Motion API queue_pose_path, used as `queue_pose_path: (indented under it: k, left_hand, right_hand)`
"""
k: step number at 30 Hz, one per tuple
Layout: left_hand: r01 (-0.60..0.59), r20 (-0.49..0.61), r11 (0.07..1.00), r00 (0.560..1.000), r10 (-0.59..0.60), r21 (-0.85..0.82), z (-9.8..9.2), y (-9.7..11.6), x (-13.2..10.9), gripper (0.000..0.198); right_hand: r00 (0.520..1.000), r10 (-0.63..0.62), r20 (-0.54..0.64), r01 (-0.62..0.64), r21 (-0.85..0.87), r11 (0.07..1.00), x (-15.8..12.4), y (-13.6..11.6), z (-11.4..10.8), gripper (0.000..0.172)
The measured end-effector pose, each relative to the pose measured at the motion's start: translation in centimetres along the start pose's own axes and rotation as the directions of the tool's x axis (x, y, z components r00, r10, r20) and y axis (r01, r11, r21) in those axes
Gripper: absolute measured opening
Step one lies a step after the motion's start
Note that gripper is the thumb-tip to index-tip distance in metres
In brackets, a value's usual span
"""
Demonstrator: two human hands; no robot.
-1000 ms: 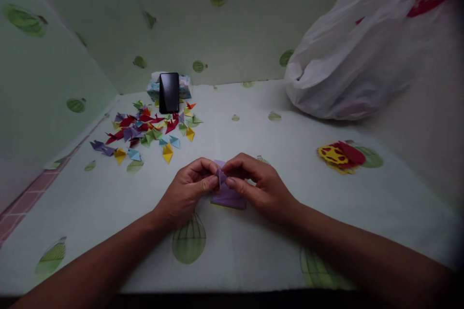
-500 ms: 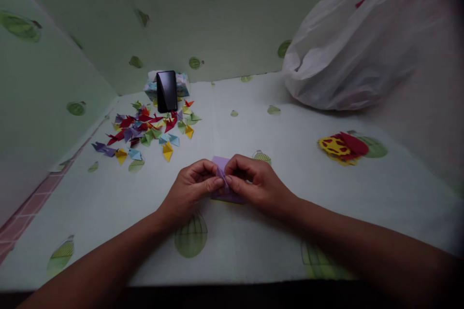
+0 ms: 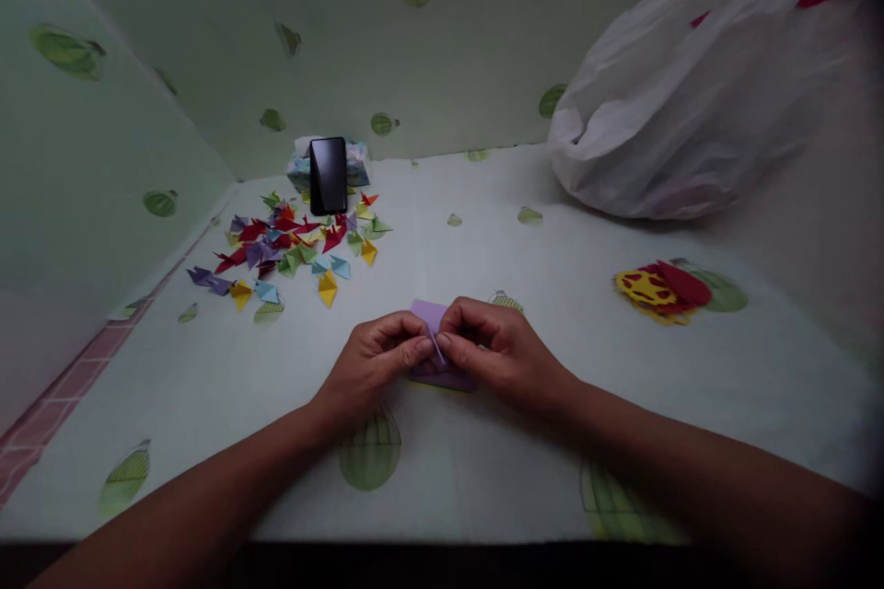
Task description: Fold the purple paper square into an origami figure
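Two hands — left hand and right hand, both nearly closed — pinch a small purple paper piece over the purple sheet. Broader face has given way to a thin slanted edge; folding presumably unfinished.

Folded paper: purple | phone: black | bag: white (red-marked) | wall: green, balloon-patterned
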State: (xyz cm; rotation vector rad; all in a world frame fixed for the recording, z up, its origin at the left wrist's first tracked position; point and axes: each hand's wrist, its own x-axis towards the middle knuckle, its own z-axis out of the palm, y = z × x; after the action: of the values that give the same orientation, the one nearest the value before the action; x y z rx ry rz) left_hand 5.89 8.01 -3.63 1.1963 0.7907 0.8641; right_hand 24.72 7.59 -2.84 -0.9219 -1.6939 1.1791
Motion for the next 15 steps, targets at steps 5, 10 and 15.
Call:
queue_pose_path:
  k: [5, 10, 15]
  left_hand:
    - [0.023, -0.049, 0.999, 0.998, -0.025, -0.040, 0.05, -0.11, 0.21, 0.010]
    - [0.009, -0.055, 0.999, 0.998, -0.010, -0.031, -0.02, -0.08, 0.27, 0.010]
    - [0.020, -0.039, 0.996, 0.999, -0.024, -0.091, -0.06, -0.24, 0.22, 0.011]
  right_hand:
    - [0.997, -0.083, -0.012, 0.079, -0.180, 0.980, -0.07, 0.02, 0.14, 0.016]
    - [0.987, -0.154, -0.042, 0.138, -0.268, 0.954, -0.16, 0.27, 0.28, 0.017]
    - [0.981, -0.185, -0.052, 0.164, -0.279, 0.946, -0.22, 0.33, 0.39, 0.016]
